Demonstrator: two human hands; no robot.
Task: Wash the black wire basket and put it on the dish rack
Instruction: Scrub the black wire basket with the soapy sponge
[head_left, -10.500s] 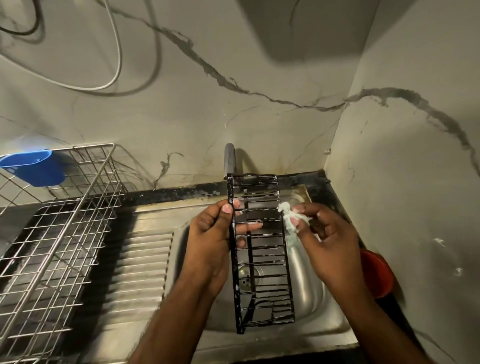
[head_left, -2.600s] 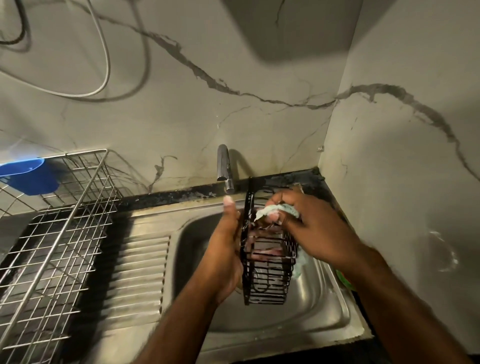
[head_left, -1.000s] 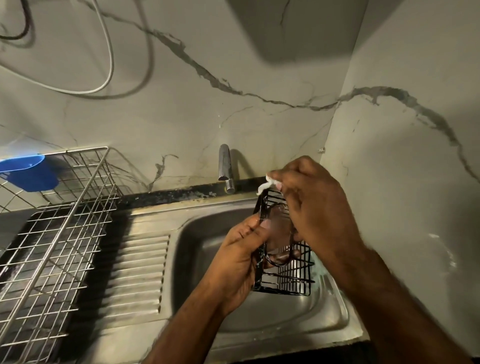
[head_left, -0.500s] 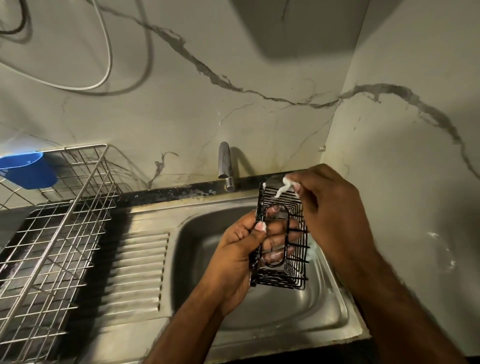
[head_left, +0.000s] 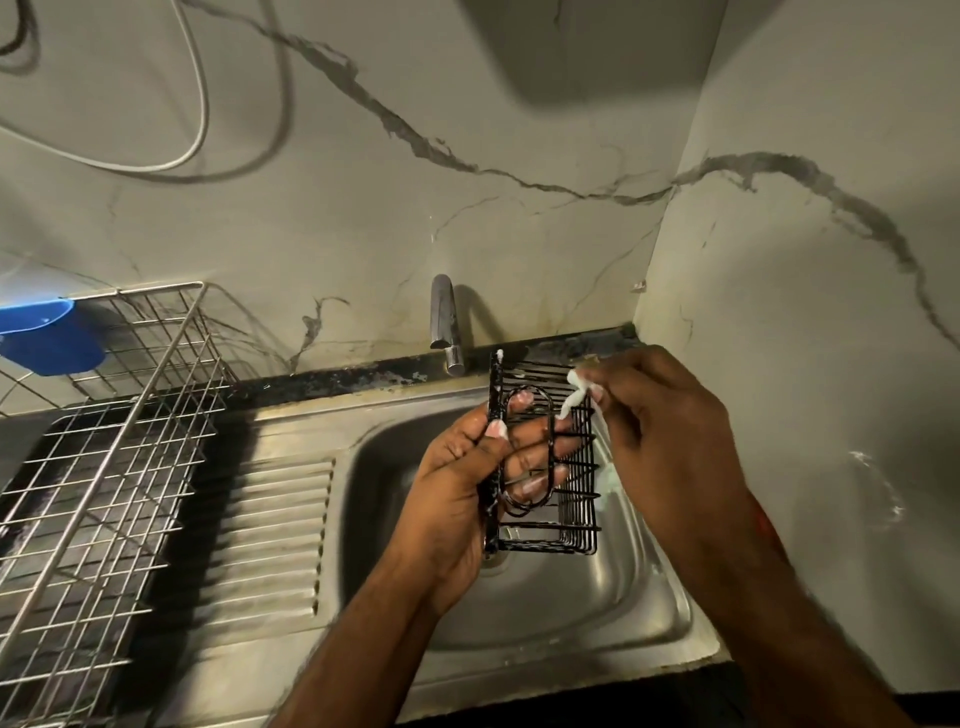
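I hold the black wire basket (head_left: 571, 499) over the steel sink bowl (head_left: 613, 613), stood on end with its open side toward me. My left hand (head_left: 467, 483) grips its left edge, thumb on the frame and fingers showing through the wires. My right hand (head_left: 670, 431) pinches a pale soapy scrubber (head_left: 576, 387) against the basket's upper right wires. White foam dots the frame. The metal dish rack (head_left: 104, 467) stands at the left on the drainboard.
The tap (head_left: 444, 322) rises behind the sink, just left of the basket. A blue plastic cup (head_left: 47, 338) hangs on the rack's far left corner. Marbled walls close in at the back and right. A white cable (head_left: 197, 104) loops on the wall.
The basket has stayed stood on end over the sink. My right hand with the scrubber has slid a little right along its top edge, and my left hand keeps the same grip.
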